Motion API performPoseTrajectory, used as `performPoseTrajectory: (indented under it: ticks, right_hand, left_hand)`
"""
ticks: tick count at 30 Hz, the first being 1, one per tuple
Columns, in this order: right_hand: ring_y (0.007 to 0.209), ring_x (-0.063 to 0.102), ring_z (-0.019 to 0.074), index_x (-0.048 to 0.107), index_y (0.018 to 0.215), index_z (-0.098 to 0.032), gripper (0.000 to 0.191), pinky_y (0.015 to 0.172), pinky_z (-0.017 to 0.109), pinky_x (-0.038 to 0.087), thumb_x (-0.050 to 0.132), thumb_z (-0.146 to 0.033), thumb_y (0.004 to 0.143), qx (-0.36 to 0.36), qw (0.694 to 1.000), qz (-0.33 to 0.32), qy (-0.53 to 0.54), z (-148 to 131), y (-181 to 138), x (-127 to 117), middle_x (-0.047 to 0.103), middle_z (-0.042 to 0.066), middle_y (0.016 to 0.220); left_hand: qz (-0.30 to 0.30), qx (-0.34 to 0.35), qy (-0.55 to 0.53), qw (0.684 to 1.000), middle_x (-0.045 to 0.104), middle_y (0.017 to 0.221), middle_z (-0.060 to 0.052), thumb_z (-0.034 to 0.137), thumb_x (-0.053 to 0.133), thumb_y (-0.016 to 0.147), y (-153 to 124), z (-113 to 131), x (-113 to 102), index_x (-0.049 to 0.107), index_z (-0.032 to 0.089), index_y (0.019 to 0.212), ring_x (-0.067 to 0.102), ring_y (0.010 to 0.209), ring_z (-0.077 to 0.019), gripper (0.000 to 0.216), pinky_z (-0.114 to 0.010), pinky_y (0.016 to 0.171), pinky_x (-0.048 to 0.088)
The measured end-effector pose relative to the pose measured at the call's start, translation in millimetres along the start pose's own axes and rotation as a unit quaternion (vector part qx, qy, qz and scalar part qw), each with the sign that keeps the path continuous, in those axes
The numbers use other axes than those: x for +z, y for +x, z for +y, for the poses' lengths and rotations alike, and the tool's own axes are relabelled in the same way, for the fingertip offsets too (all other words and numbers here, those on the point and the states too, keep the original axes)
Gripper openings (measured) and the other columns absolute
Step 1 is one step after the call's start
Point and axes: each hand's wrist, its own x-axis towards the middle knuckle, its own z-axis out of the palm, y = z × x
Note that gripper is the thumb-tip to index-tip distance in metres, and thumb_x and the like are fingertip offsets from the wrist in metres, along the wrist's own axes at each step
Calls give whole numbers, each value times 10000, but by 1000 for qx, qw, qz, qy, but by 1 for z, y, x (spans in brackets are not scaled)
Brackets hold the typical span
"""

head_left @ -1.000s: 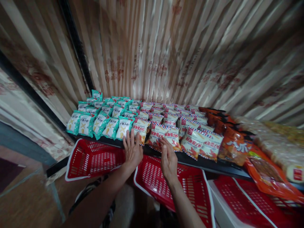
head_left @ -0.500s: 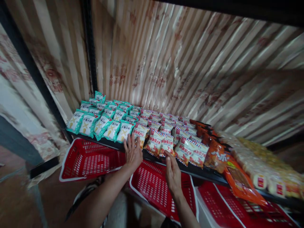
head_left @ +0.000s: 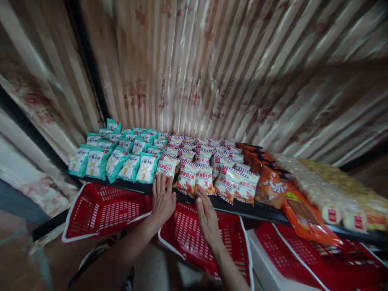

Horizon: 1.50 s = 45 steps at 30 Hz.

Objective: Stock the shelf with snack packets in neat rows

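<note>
My left hand (head_left: 163,199) rests its outstretched fingers against the lower front of a white-and-red snack bag (head_left: 167,165) at the left end of its group. Lower right of it, my right hand (head_left: 206,216) has its fingers extended, the tips at the bottom edge of another red-lettered snack bag (head_left: 204,180). Neither hand is wrapped around a bag. To the left stand several teal-and-white snack bags (head_left: 146,167) in rows. All these bags sit on a black shelf (head_left: 121,185).
Orange snack packets (head_left: 271,186) and clear-wrapped rolls (head_left: 332,212) fill the shelf's right part. Below hang or stand red baskets with white rims: a left basket (head_left: 113,210), a middle basket (head_left: 194,232) and a right basket (head_left: 303,246). A pleated patterned curtain (head_left: 194,68) backs the shelf.
The view has shifted, so the shelf appears further left. My left hand has slid slightly down the bag front; my right hand stays by the bags' lower edge. The bags keep their arrangement.
</note>
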Motion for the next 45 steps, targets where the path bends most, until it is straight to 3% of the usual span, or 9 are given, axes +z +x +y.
performPoseTrajectory:
  ticks: [7,16,29,39,45]
  right_hand:
    - [1265,420,226,599,1183,-197,456,1071,468,318,369,-479,908,-4,1000,-14,-5,3,15,11,503,105,1328]
    - [1201,489,232,619,1145,-171,489,1047,460,358,351,-502,904,2,999,9,-49,14,25,1,579,119,1241]
    - [1166,533,237,578,1202,-118,507,1006,449,418,347,-458,906,0,996,-42,-75,18,25,5,598,144,1218]
    - [1218,488,216,545,1241,-132,479,1042,441,385,372,-432,910,-27,997,-58,-45,16,34,10,550,130,1287]
    - [1191,509,231,576,1200,-105,440,1006,461,421,385,-379,914,-80,992,-24,-91,20,36,21,567,163,1255]
  left_hand:
    - [-14,33,-3,999,203,1501,-170,192,457,841,0,1,4,345,111,1379,67,1399,-302,555,-514,1103,207]
    - [-35,72,-5,997,213,1498,-171,210,440,852,6,20,18,252,114,1414,71,1401,-284,600,-511,1109,203]
    - [-30,74,-35,996,297,1469,-160,247,440,865,19,30,28,137,89,1441,75,1399,-301,670,-550,1103,169]
    - [-8,61,-59,996,342,1452,-130,241,387,914,26,19,35,201,134,1435,66,1403,-281,563,-525,1095,214]
    - [-16,51,-48,997,310,1465,-142,248,412,907,28,13,38,257,137,1420,82,1399,-300,547,-532,1086,229]
